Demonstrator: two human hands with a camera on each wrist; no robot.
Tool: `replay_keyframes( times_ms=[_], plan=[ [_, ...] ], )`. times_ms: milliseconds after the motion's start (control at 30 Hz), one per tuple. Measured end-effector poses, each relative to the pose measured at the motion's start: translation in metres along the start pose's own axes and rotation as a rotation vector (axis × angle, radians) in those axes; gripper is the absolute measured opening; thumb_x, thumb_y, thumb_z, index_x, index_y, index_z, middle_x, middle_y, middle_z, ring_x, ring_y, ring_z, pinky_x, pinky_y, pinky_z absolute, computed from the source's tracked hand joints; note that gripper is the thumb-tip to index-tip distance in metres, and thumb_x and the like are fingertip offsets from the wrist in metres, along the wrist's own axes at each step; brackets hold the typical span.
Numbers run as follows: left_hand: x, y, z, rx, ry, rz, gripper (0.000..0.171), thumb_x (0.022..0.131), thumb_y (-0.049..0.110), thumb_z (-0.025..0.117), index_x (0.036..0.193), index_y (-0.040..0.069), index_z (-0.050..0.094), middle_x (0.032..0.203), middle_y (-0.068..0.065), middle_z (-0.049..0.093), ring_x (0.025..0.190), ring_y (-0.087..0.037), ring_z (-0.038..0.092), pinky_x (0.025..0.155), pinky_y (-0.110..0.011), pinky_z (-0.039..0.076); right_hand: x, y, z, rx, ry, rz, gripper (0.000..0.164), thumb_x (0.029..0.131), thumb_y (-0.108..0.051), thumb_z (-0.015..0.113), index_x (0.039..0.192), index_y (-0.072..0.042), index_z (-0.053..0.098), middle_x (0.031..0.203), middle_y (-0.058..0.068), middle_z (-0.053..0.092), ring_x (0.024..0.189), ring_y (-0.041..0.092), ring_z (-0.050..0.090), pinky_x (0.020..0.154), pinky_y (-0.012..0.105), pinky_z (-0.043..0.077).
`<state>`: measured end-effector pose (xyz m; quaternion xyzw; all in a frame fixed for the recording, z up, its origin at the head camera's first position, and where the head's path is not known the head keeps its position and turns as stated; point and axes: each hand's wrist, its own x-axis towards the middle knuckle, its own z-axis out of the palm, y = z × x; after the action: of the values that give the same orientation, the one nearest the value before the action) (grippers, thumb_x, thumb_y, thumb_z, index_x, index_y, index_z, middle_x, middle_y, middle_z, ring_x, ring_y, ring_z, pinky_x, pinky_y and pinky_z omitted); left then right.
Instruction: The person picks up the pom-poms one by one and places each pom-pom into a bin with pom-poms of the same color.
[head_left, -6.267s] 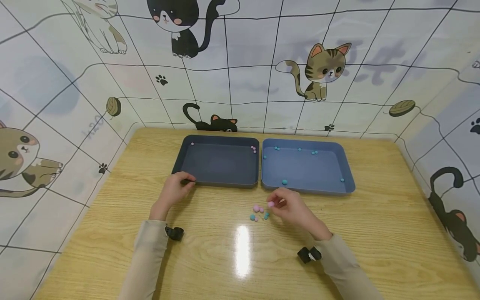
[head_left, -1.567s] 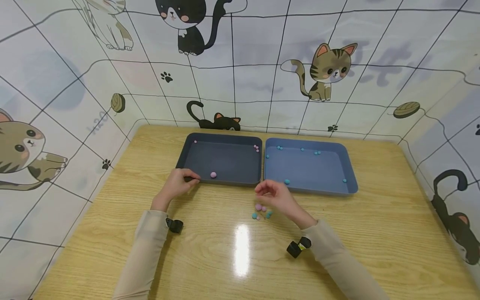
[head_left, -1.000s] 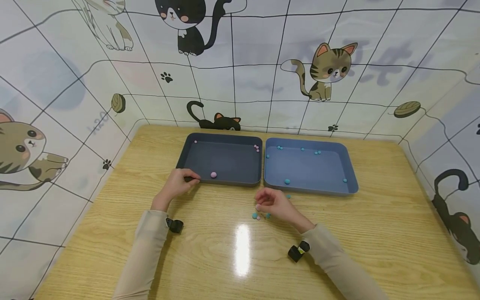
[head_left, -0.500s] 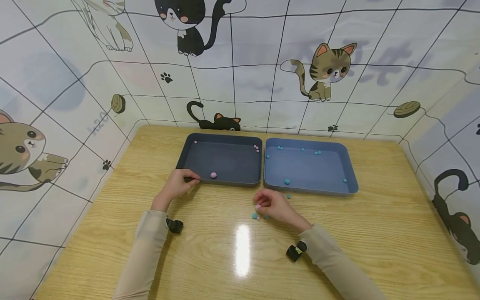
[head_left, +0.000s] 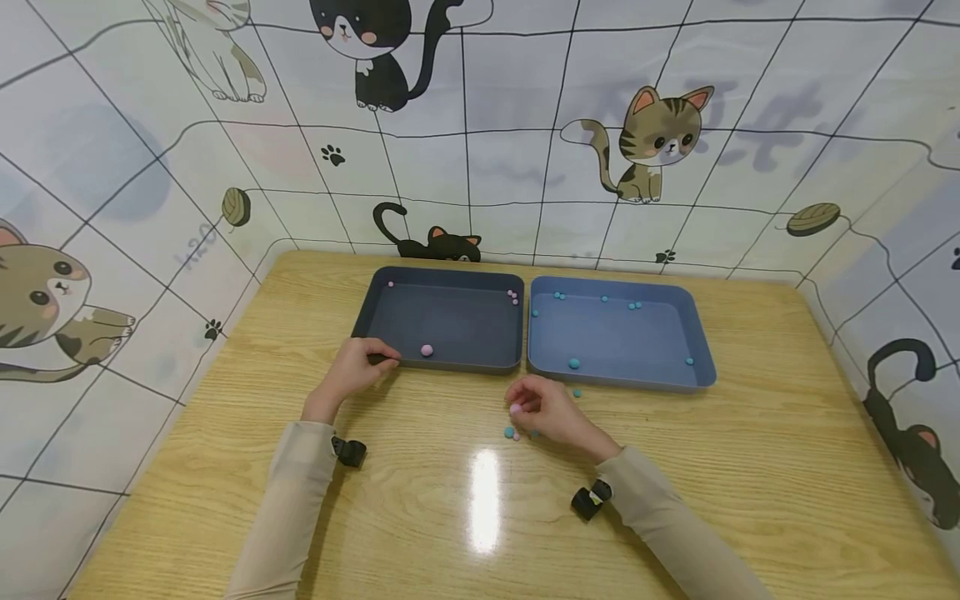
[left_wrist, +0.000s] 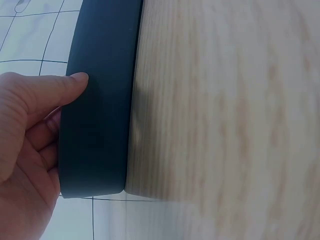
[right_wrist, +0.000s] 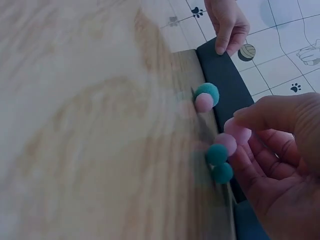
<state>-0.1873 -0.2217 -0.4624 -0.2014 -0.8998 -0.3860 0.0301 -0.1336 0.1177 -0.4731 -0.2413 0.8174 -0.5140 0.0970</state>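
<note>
My right hand (head_left: 553,412) pinches a pink pom-pom (right_wrist: 237,131) between thumb and fingertips, just above the table. Close under it, the right wrist view shows a smaller pink pom-pom (right_wrist: 226,144) and two teal pom-poms (right_wrist: 217,154). Slightly farther off, a teal pom-pom (head_left: 509,432) and a small pink pom-pom (head_left: 517,437) lie together. My left hand (head_left: 352,367) grips the front left rim of the dark tray (left_wrist: 100,130), thumb outside its wall. Inside that tray are a larger pink pom-pom (head_left: 427,350) and several small ones.
The blue tray (head_left: 622,333) stands right of the dark one and holds several teal pom-poms. A lone teal pom-pom (head_left: 577,393) lies before its front wall. A cat-print sheet (head_left: 495,158) rises behind the wooden table (head_left: 420,500).
A pink pom-pom held by my right hand earliest now lies in the dark tray. That hand has since come down and taken another pink one, lifting it slightly. My left hand keeps its grip.
</note>
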Motion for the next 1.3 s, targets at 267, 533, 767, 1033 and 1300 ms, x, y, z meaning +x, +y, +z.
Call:
replay_keyframes(
  times_ms=[267,533,767,1033,1300],
  plan=[
    [0.001,0.000,0.000,0.006,0.001,0.003,0.006,0.080,-0.003,0.070,0.084,-0.002,0.074,0.081,-0.012,0.070,0.076,-0.025,0.066,0.070,-0.038,0.054,0.006,-0.017,-0.003,0.080,0.062,-0.076,0.014,0.085,0.009,0.062,0.098,0.011,0.059,0.095,0.024,0.061,0.086,0.035,0.062,0.078,0.039,0.054],
    [0.000,0.001,-0.001,0.005,-0.006,-0.015,0.006,0.080,-0.003,0.070,0.084,-0.001,0.074,0.082,-0.012,0.070,0.077,-0.025,0.066,0.070,-0.038,0.055,0.016,-0.044,-0.010,0.109,0.076,-0.049,0.013,0.085,0.009,0.061,0.098,0.011,0.059,0.099,0.028,0.060,0.091,0.036,0.061,0.083,0.040,0.052],
    [-0.001,0.001,-0.001,0.006,-0.005,-0.015,0.007,0.080,-0.003,0.070,0.084,0.001,0.074,0.082,-0.011,0.070,0.077,-0.024,0.066,0.070,-0.039,0.055,0.028,-0.063,-0.017,0.119,0.092,-0.030,0.014,0.087,0.007,0.060,0.100,0.013,0.059,0.098,0.026,0.062,0.089,0.034,0.060,0.078,0.030,0.052],
    [0.000,-0.001,-0.001,0.009,-0.007,-0.012,0.007,0.080,-0.003,0.070,0.085,0.001,0.074,0.083,-0.011,0.070,0.078,-0.025,0.066,0.071,-0.039,0.054,0.052,-0.036,-0.013,0.200,0.118,-0.024,0.017,0.088,0.002,0.061,0.102,0.011,0.059,0.102,0.026,0.061,0.092,0.033,0.060,0.075,0.022,0.052],
    [0.001,-0.001,-0.001,0.006,-0.006,-0.007,0.008,0.080,-0.003,0.070,0.085,0.001,0.074,0.083,-0.011,0.070,0.078,-0.025,0.066,0.071,-0.040,0.054,0.071,-0.035,-0.011,0.214,0.167,-0.046,0.017,0.087,-0.001,0.064,0.101,0.008,0.061,0.099,0.021,0.063,0.088,0.022,0.061,0.075,0.024,0.052]
  ],
)
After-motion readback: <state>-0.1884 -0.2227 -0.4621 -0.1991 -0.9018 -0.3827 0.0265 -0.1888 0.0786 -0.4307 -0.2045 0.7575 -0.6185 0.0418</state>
